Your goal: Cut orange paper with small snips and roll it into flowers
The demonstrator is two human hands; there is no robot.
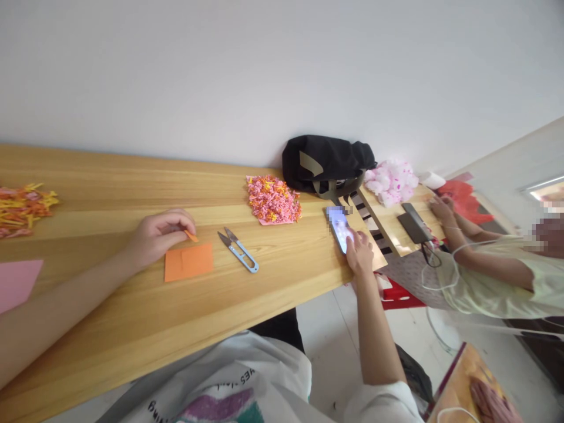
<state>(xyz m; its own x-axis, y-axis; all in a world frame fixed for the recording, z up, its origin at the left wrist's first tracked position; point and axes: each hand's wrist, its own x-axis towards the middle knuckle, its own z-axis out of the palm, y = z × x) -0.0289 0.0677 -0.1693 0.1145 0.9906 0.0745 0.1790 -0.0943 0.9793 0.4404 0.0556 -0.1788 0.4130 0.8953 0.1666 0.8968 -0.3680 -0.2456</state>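
My left hand [161, 237] is closed in a pinch on a small orange paper strip [191, 235]. Just below it, a rectangle of orange paper [188, 262] lies on the wooden table [247, 294]. To the right of that paper rest thread snips [238, 249] with a light blue handle, blades apart. Farther right, my right hand [360, 251] is over a lit smartphone [340, 229] lying near the table's end. Its thumb touches the screen, apart from the loosely bent fingers.
A pile of curled pink and orange paper bits [273, 201] lies beside a black bag [328, 161] against the wall. More yellow and orange strips [26, 208] and pink paper [18, 284] are at left. At right, a co-worker's hands [442, 208] are near red material [462, 200].
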